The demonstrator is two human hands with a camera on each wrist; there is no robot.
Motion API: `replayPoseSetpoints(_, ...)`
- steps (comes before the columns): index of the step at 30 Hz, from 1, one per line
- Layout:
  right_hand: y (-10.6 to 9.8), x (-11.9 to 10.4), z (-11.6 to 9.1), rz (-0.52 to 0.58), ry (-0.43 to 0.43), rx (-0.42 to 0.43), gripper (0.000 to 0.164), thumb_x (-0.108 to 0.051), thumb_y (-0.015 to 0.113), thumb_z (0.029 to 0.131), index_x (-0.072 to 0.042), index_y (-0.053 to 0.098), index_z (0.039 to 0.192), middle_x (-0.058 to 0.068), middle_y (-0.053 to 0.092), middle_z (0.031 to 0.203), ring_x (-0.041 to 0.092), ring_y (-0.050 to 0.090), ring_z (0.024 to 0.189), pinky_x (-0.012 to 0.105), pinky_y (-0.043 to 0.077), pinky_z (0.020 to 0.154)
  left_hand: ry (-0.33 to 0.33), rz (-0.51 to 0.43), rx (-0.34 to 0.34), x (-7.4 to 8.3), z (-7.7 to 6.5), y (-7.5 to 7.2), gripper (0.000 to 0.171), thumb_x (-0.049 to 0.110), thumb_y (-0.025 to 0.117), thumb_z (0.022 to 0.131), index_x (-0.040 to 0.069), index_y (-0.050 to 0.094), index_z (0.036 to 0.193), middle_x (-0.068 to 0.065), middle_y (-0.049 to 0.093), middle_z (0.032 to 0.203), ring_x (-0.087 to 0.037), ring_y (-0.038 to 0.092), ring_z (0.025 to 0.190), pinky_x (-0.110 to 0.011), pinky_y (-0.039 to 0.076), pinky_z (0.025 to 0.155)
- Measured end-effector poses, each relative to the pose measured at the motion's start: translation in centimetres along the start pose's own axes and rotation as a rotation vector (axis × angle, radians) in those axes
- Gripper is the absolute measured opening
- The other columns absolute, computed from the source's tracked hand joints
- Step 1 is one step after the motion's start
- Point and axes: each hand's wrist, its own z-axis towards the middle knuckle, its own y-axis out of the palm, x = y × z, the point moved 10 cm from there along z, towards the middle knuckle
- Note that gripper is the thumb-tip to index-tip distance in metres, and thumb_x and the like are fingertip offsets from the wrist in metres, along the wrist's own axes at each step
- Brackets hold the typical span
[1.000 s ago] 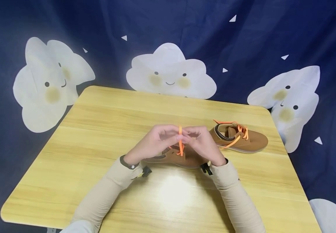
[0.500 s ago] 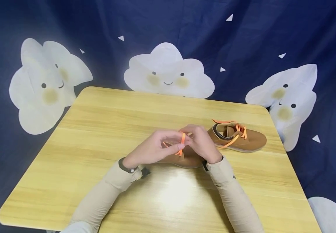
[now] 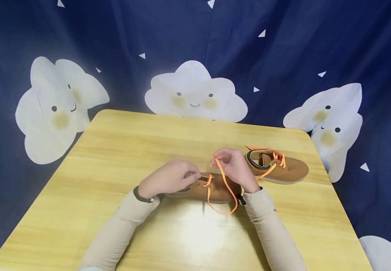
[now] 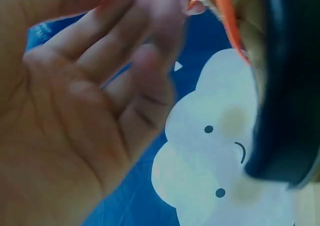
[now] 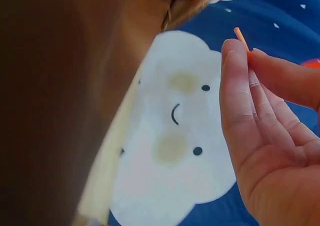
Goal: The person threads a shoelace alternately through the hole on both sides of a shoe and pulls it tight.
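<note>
A brown shoe (image 3: 195,192) with an orange shoelace (image 3: 228,184) lies at the middle of the table, toe to the right. Thumb and fingertips of my right hand (image 3: 234,167) pinch the lace near its end, above the shoe's toe; a short orange tip sticks out past the fingers in the right wrist view. From there the lace hangs in a long loop past the shoe's near side. My left hand (image 3: 170,177) is over the heel end, fingertips right at the shoe's tongue and lacing. I cannot tell whether those fingers grip anything.
A second brown shoe (image 3: 288,171), laced in orange, stands behind and to the right, toe rightward. The wooden table (image 3: 97,203) has a dark blue curtain (image 3: 121,34) with white clouds behind it.
The hands, close together on the orange loop before, have moved apart. My right hand has drawn the lace out to a long strand; the left has shifted left toward the heel.
</note>
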Motion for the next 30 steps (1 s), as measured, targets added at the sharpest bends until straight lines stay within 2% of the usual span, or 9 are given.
replayPoseSetpoints(2, 0.2, 0.4, 0.0, 0.022, 0.028, -0.002, 0.009, 0.001, 0.073, 0.092, 0.003, 0.074, 0.101, 0.024, 0.078, 0.095, 0.038, 0.078, 0.086, 0.033, 0.064, 0.077, 0.010, 0.055, -0.051, -0.2, 0.1, 1.0, 0.022, 0.016, 0.055, 0.103, 0.012, 0.073, 0.091, 0.008, 0.055, 0.071, -0.002, 0.046, 0.061, -0.022, 0.043, 0.062)
replayPoseSetpoints(4, 0.5, 0.7, -0.1, 0.018, 0.048, -0.007, 0.006, -0.002, 0.074, 0.092, 0.001, 0.075, 0.097, 0.021, 0.079, 0.093, 0.034, 0.078, 0.085, 0.028, 0.062, 0.075, 0.001, 0.070, -0.074, -0.3, 0.2, 1.6, 0.022, 0.013, 0.054, 0.101, 0.012, 0.076, 0.098, 0.007, 0.058, 0.074, -0.002, 0.047, 0.060, -0.021, 0.042, 0.059)
replayPoseSetpoints(6, 0.8, 0.9, -0.1, 0.015, 0.054, -0.013, 0.005, -0.002, 0.075, 0.092, 0.001, 0.076, 0.095, 0.020, 0.079, 0.092, 0.031, 0.079, 0.084, 0.026, 0.062, 0.075, -0.015, 0.074, -0.055, -0.5, 0.2, 1.7, 0.022, 0.011, 0.056, 0.098, 0.012, 0.077, 0.105, 0.006, 0.063, 0.081, -0.003, 0.050, 0.063, -0.022, 0.044, 0.061)
replayPoseSetpoints(9, 1.2, 1.4, -0.2, 0.021, 0.078, -0.021, 0.005, -0.003, 0.076, 0.092, 0.001, 0.077, 0.093, 0.020, 0.079, 0.092, 0.027, 0.079, 0.082, 0.026, 0.062, 0.075, -0.037, 0.101, -0.010, -0.7, 0.1, 1.4, 0.020, 0.011, 0.057, 0.097, 0.013, 0.077, 0.098, 0.004, 0.065, 0.084, -0.005, 0.053, 0.066, -0.022, 0.045, 0.061)
replayPoseSetpoints(12, 1.4, 1.8, -0.3, 0.024, 0.106, -0.024, 0.007, -0.005, 0.077, 0.091, 0.001, 0.078, 0.094, 0.020, 0.079, 0.091, 0.023, 0.079, 0.080, 0.025, 0.061, 0.076, -0.037, 0.124, 0.017, -0.7, 0.0, 1.3, 0.018, 0.010, 0.057, 0.096, 0.013, 0.075, 0.092, 0.004, 0.063, 0.081, -0.007, 0.052, 0.066, -0.022, 0.044, 0.059)
replayPoseSetpoints(15, 1.6, 2.1, -0.3, 0.033, 0.127, -0.021, 0.008, -0.004, 0.077, 0.091, 0.003, 0.077, 0.094, 0.021, 0.079, 0.092, 0.021, 0.078, 0.080, 0.025, 0.061, 0.075, -0.024, 0.151, 0.028, -0.6, 0.0, 1.3, 0.018, 0.012, 0.057, 0.096, 0.015, 0.075, 0.095, 0.004, 0.058, 0.079, -0.008, 0.050, 0.067, -0.022, 0.042, 0.058)
replayPoseSetpoints(18, 1.7, 2.4, -0.5, 0.036, 0.140, -0.013, 0.009, -0.003, 0.076, 0.091, 0.005, 0.077, 0.095, 0.022, 0.079, 0.093, 0.022, 0.078, 0.081, 0.025, 0.061, 0.074, -0.014, 0.174, 0.032, -0.6, 0.1, 1.7, 0.018, 0.013, 0.057, 0.096, 0.015, 0.075, 0.099, 0.003, 0.053, 0.078, -0.009, 0.048, 0.067, -0.023, 0.041, 0.059)
replayPoseSetpoints(24, 1.6, 2.8, -0.4, 0.001, 0.169, 0.005, 0.011, 0.000, 0.073, 0.092, 0.009, 0.075, 0.097, 0.025, 0.078, 0.095, 0.031, 0.078, 0.085, 0.026, 0.059, 0.077, -0.007, 0.191, 0.027, -0.8, 0.3, 2.2, 0.017, 0.019, 0.056, 0.100, 0.019, 0.069, 0.090, 0.005, 0.049, 0.078, -0.008, 0.047, 0.068, -0.022, 0.041, 0.059)
replayPoseSetpoints(30, 1.5, 3.5, -0.3, 0.002, 0.198, 0.007, 0.011, -0.002, 0.073, 0.092, 0.007, 0.076, 0.097, 0.022, 0.079, 0.094, 0.018, 0.077, 0.083, 0.027, 0.057, 0.084, 0.024, 0.223, 0.007, 0.0, 0.2, 2.6, 0.012, 0.023, 0.065, 0.099, 0.019, 0.066, 0.087, 0.004, 0.054, 0.082, -0.008, 0.050, 0.069, -0.022, 0.044, 0.060)
